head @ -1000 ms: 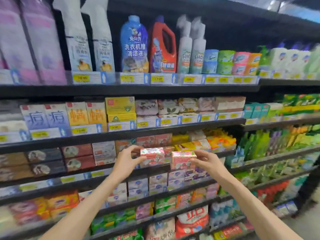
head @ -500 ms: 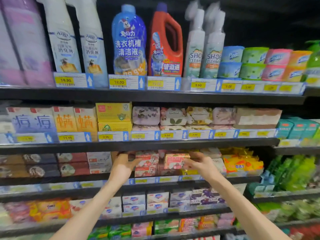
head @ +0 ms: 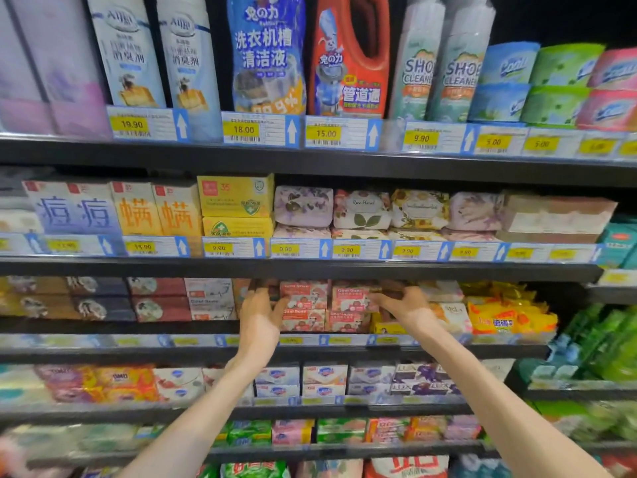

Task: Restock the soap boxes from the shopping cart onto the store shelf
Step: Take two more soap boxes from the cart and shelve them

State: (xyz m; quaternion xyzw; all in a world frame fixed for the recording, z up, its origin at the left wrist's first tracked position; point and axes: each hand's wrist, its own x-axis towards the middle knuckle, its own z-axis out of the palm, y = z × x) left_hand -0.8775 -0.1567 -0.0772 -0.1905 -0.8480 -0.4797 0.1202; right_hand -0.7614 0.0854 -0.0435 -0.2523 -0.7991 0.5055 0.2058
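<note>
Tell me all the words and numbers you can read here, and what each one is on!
"SHOE CLEANER": two spray bottles, top shelf.
"19.90", "18.00", "15.00", "9.90": top shelf price tags.
"洗衣机槽清洁液": blue bottle.
"管道通": red bottle.
"Rose Floral": wrapped soap, second shelf.
"Goat Soap": pink soap boxes between both hands.
"LUX": purple boxes.
Other tags and small print: too blurred.
</note>
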